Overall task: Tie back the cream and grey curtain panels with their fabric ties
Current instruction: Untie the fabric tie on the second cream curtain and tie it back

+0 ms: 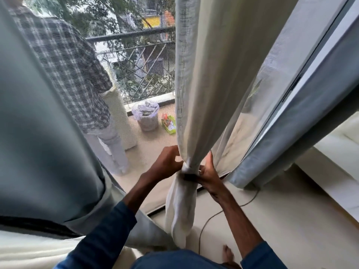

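Fig.: cream curtain panel (196,94) hangs vertical at centre, gathered to a narrow waist directly ahead of both hands. Fabric tie (188,169) wraps it crosswise, perpendicular to panel's long axis. L hand (166,162) pinches tie at left flank; R hand (208,176) grips its dark end at right flank, both approx. equally near. Grey curtain panel (38,133) hangs at left, apparently not yet tied

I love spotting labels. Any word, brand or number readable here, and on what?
None readable.
Green basket: packets inside, print too blurred.
Yellow shape outside: too blurred.
Tie: no print visible.
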